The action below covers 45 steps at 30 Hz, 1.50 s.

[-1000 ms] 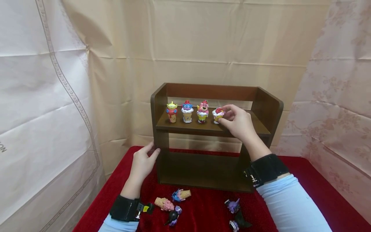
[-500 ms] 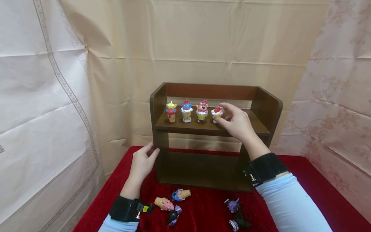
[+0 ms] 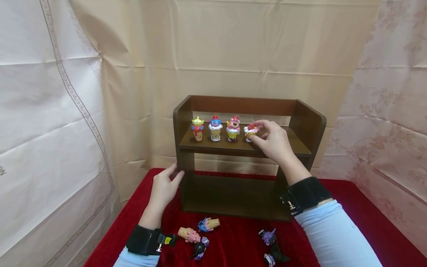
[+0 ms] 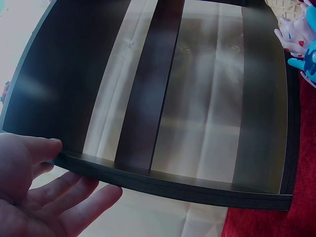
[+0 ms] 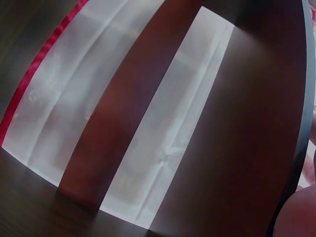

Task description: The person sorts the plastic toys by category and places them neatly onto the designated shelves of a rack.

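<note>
My right hand (image 3: 275, 142) pinches a small ice-cream-cone figurine (image 3: 250, 131) with a red and white top, thumb in front and index finger behind. The figurine stands on the upper board of a dark brown two-tier shelf (image 3: 245, 151). To its left is a row: a pink bear figurine (image 3: 233, 128), a blue-faced cone figurine (image 3: 215, 129) and a green-headed one (image 3: 198, 129). My left hand (image 3: 165, 187) holds the shelf's left side panel. In the left wrist view, the left thumb (image 4: 47, 147) lies over the panel's edge, fingers beyond it.
Before the shelf, on red cloth (image 3: 233, 248), lie a blue cone figurine (image 3: 208, 224), a pink cone figurine (image 3: 189, 234) and a black-and-purple one (image 3: 200, 248). Further right are a purple figurine (image 3: 268, 236) and a black one (image 3: 277, 254). Beige curtain (image 3: 233, 48) hangs behind.
Half a second ago my right fingers were spread slightly off the figurine's top; now they are closed around it again. My left hand and the other figurines stay put.
</note>
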Tool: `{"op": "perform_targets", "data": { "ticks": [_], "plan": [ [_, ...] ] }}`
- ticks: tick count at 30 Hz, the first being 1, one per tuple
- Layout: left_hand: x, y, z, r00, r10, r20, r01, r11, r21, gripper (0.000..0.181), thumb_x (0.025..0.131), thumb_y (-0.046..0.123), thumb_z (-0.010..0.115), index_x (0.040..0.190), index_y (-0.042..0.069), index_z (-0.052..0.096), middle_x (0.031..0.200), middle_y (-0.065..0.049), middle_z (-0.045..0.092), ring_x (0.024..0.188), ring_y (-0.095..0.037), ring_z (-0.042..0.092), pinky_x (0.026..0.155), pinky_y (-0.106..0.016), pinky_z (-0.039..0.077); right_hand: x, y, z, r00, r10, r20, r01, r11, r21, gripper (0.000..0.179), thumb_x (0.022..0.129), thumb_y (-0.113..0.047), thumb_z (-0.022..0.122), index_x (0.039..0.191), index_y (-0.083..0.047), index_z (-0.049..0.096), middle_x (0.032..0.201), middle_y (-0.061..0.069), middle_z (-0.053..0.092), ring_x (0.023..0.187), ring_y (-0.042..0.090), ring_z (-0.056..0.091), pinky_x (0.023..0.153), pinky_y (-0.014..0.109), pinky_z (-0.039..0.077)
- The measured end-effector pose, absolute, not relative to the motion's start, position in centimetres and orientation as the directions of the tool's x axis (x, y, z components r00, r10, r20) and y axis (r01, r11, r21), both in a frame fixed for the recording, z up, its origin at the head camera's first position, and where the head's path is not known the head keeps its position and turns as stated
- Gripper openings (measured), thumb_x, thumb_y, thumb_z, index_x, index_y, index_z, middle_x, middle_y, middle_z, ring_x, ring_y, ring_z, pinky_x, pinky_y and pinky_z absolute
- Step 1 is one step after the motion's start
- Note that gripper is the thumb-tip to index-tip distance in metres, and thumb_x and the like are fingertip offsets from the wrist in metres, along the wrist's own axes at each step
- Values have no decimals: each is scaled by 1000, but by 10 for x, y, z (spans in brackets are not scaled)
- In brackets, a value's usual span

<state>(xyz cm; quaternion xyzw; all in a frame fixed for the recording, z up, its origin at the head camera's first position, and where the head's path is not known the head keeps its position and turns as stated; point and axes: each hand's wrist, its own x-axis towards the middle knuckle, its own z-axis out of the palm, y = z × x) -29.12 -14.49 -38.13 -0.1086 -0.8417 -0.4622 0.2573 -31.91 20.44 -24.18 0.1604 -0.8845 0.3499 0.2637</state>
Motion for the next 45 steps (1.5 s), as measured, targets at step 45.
{"op": "perform_targets", "data": {
  "ticks": [45],
  "plan": [
    [-293, -145, -383, -816, -33, 576, 461, 563, 686, 43, 98, 14, 70, 140, 7, 63, 126, -14, 70, 105, -30, 70, 80, -43, 61, -236, 245, -279, -460, -34, 887, -783, 487, -388, 42, 81, 14, 76, 121, 1, 69, 110, 14, 67, 76, 7, 62, 66, 12, 52]
  ]
}}
